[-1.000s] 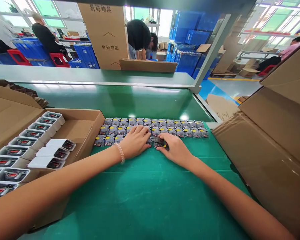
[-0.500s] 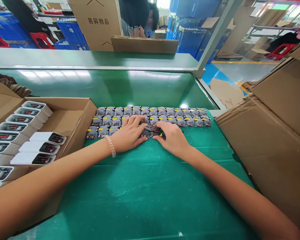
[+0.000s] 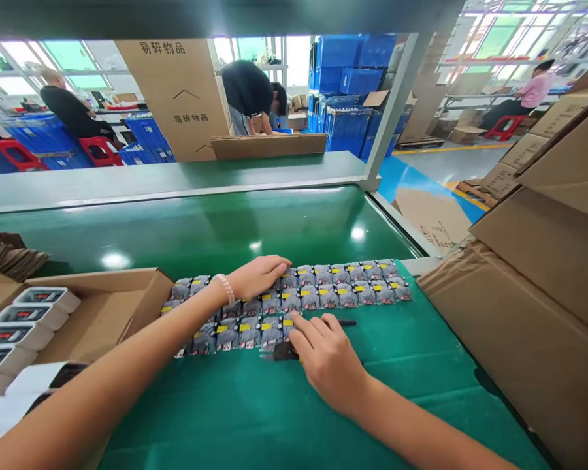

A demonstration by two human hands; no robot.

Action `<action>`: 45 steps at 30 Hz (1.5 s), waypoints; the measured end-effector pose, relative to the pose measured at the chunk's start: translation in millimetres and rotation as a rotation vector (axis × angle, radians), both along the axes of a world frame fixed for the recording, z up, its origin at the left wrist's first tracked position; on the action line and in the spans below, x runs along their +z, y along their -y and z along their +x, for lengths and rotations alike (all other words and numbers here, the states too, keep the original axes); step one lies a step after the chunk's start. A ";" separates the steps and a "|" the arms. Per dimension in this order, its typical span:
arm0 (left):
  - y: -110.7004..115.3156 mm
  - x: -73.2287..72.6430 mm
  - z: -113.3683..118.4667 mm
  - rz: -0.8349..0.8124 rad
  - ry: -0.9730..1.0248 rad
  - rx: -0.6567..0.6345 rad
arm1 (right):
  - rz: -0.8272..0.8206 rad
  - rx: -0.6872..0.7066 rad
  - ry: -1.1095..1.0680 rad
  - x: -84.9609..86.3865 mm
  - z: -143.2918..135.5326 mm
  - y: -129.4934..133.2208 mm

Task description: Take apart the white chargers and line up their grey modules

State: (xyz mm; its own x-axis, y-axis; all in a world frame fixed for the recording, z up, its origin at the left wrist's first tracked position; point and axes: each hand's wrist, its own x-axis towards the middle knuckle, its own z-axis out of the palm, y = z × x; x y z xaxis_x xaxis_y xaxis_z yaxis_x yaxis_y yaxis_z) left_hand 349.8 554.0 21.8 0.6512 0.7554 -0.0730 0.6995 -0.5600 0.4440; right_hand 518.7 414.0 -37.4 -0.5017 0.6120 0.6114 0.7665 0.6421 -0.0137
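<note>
Rows of small grey pieces with yellow strips [image 3: 310,298] lie close together on the green mat [image 3: 215,405]. Across the far row rests my left hand [image 3: 257,277], its fingers stretched out to the right and touching the pieces. Just below the near row, my right hand [image 3: 329,360] is closed around dark pliers [image 3: 285,352]. Their jaws point left along the near edge of the pieces, and one dark handle shows beyond my knuckles. My right fingertips touch the right end of the near row. My left forearm hides part of the rows' left side.
At left stands an open carton [image 3: 142,300] holding several white cases [image 3: 22,334]. A large cardboard box [image 3: 514,326] borders the mat on the right. Behind the rows runs a green conveyor belt [image 3: 294,222]. People [image 3: 249,91] work beyond it among blue crates [image 3: 347,124].
The view has tilted up. My left hand has moved to the far row, away from the pliers. My right hand has drawn the pliers to the near edge; a gap shows between the rows.
</note>
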 end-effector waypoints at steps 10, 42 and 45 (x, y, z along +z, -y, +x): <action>3.6 -12.2 -3.8 0.022 0.071 -0.012 | -0.092 -0.015 -0.049 6.2 2.6 0.6; 8.0 -7.9 -11.0 0.008 0.045 -0.138 | -0.129 0.044 -0.040 6.8 5.2 2.5; 12.3 -13.0 -4.6 0.015 0.014 -0.140 | -0.159 0.032 -0.057 5.6 6.6 2.4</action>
State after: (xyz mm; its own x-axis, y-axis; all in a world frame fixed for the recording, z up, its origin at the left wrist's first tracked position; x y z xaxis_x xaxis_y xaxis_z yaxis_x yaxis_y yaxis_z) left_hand 345.1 541.7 8.8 0.7514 0.6578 -0.0523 0.6075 -0.6586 0.4440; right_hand 525.2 411.6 -31.9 -0.4897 0.6875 0.5362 0.7411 0.6522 -0.1595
